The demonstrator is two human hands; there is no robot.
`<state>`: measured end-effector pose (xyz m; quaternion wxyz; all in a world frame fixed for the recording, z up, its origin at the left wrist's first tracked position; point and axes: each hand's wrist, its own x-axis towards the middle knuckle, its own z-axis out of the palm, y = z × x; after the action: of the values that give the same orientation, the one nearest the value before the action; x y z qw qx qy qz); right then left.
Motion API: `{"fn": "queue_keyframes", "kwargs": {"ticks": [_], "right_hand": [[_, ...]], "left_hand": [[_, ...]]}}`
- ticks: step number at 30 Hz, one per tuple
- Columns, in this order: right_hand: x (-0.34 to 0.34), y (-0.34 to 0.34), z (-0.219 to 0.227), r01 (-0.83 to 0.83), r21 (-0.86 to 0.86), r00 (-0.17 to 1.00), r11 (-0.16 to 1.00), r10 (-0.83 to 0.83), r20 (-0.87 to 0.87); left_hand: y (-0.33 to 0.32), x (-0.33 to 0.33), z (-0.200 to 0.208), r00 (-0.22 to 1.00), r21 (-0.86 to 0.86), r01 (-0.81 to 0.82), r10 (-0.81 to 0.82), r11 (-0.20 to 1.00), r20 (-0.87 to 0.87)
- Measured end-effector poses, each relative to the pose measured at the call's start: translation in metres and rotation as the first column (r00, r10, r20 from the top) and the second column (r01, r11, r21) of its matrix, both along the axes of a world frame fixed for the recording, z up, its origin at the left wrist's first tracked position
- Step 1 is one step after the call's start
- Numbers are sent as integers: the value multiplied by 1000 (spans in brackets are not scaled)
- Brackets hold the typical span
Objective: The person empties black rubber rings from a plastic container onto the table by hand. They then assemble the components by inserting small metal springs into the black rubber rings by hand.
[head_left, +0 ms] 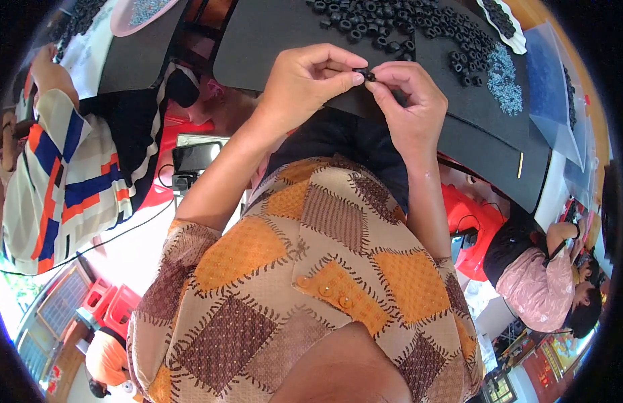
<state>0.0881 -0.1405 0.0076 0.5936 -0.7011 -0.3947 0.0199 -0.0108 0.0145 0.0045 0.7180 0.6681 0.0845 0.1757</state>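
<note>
Above the near edge of the dark table, my left hand (305,84) and my right hand (413,101) meet fingertip to fingertip. A small black ring-like part (362,70) is pinched between my left thumb and fingers. My right thumb and fingers close on a small dark piece (370,76) that touches it. Whether the two are joined I cannot tell, since fingers cover much of them. Beyond my hands lies a loose heap of black ring-shaped parts (399,23). To its right is a pile of small clear bluish pieces (504,80).
A thin yellowish stick (521,165) lies on the black table mat (479,151). A clear plastic sheet (553,94) stands at the right. A pink tray (127,25) of bluish pieces is at far left. People sit on my left (76,181) and right (536,289).
</note>
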Motion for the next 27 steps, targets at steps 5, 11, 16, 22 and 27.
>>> {"fn": "queue_keyframes", "kwargs": {"ticks": [5,11,16,22,27], "right_hand": [[-7,7,3,19,-122,986,992,-39,-160],[-7,11,4,130,-306,987,943,-93,132],[-8,13,4,68,-255,993,965,-90,-77],[-5,8,8,30,-300,999,953,-33,-7],[-3,5,8,34,-348,997,937,-57,-56]], "left_hand": [[4,-3,3,995,183,-2,20,983,-96],[0,-1,-3,998,214,-57,64,975,-28],[-1,-1,1,996,434,-62,84,899,-31],[-5,-2,2,995,503,-74,98,861,-23],[-7,3,1,994,480,-89,110,873,-16]]}}
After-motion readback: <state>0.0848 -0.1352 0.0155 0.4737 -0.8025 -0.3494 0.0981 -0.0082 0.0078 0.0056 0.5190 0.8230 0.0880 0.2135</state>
